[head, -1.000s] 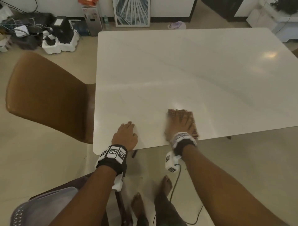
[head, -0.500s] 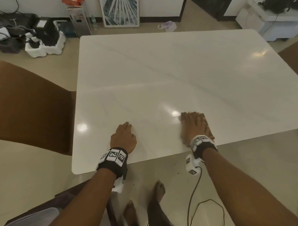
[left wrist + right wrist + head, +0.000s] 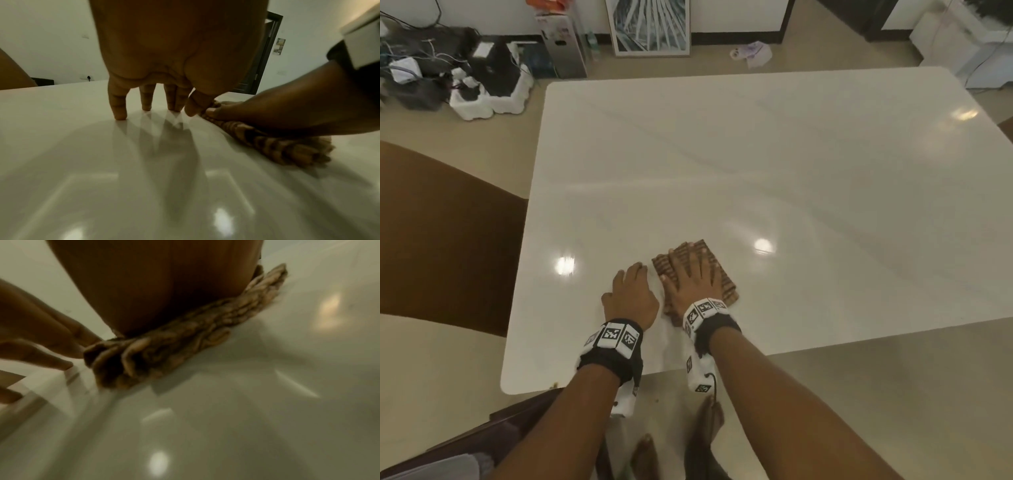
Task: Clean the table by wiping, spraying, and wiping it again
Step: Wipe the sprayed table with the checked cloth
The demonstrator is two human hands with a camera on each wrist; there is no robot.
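Note:
A glossy white table [image 3: 774, 164] fills the head view. A folded brown striped cloth [image 3: 726, 281] [image 3: 273, 146] [image 3: 180, 337] lies near its front edge. My right hand [image 3: 693, 274] lies flat on the cloth with straight, spread fingers and presses it down. Just left of it, my left hand [image 3: 631, 291] [image 3: 152, 107] rests on the bare table on its fingertips, its thumb close to the cloth's edge. No spray bottle is in view.
A brown chair [image 3: 445, 233] stands at the table's left side. Boxes, cables and white foam [image 3: 486, 96] clutter the floor at the back left, and a framed picture [image 3: 650, 27] leans on the wall. My bare feet [image 3: 643, 452] are below the table's front edge.
My right hand has slid the cloth to the left along the front edge, up beside my left hand. The left hand has stayed in place on the table.

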